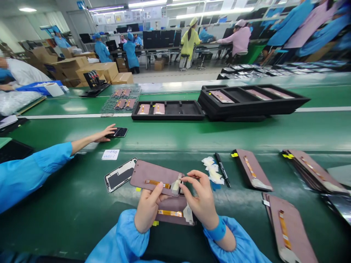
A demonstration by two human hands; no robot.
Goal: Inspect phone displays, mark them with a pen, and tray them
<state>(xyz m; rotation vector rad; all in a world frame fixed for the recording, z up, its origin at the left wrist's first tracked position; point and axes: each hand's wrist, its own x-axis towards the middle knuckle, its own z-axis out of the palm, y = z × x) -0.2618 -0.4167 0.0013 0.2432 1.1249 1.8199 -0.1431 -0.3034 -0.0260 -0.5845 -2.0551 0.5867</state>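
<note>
My left hand (150,208) grips the lower edge of a phone screen panel (153,173), thumb on top. The panel lies back side up, pinkish-brown, with an orange flex cable (157,183) along it. At its right end my right hand (201,201) is closed, with thumb and forefinger pinching a whitish piece of tape (176,186). Below the held panel lies another screen panel (175,219) of the same look, partly hidden by my hands. A phone frame (120,175) with a dark inside rests to the left, its right end behind the held panel.
More screen panels are stacked at right (253,171). Near them lie a black marker (222,170) and whitish tape scraps (213,170). Black trays (167,116) stand across the bench. From the left, a co-worker's hand (105,134) touches a dark phone (120,132).
</note>
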